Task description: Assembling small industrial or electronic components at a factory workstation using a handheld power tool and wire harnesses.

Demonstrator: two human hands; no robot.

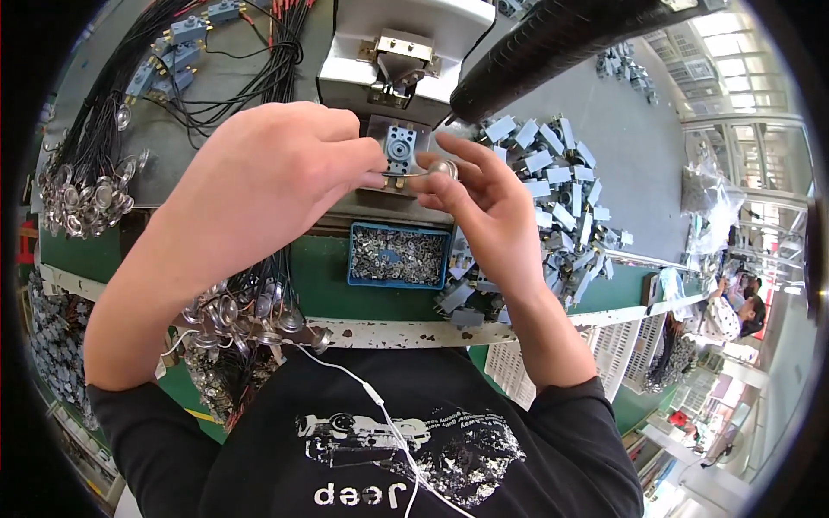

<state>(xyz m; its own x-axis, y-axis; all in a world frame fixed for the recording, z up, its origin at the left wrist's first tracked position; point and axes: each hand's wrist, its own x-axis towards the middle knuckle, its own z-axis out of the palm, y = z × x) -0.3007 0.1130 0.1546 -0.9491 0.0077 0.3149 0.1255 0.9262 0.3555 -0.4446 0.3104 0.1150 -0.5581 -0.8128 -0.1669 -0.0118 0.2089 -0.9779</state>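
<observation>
Over the press fixture, my left hand (289, 164) has its fingertips pinched on one end of a thin wire (404, 175). The wire runs across to my right hand (492, 194), whose thumb and fingers close around a round silver metal cap (443, 169). Just beyond the wire, a grey-blue plastic switch block (401, 147) with a circular centre sits in the metal fixture (377, 129). The wire passes in front of the block's near edge, beside small brass terminals (394, 182). My left fingertips are partly hidden behind that hand.
A white press (406, 22) stands behind the fixture, with a black cylindrical arm (553, 56) slanting over the right. Near the table edge lies a blue tray (354, 281) of small metal parts. Grey-blue blocks (561, 186) heap at right; black cables (276, 69) and metal caps (91, 194) lie left.
</observation>
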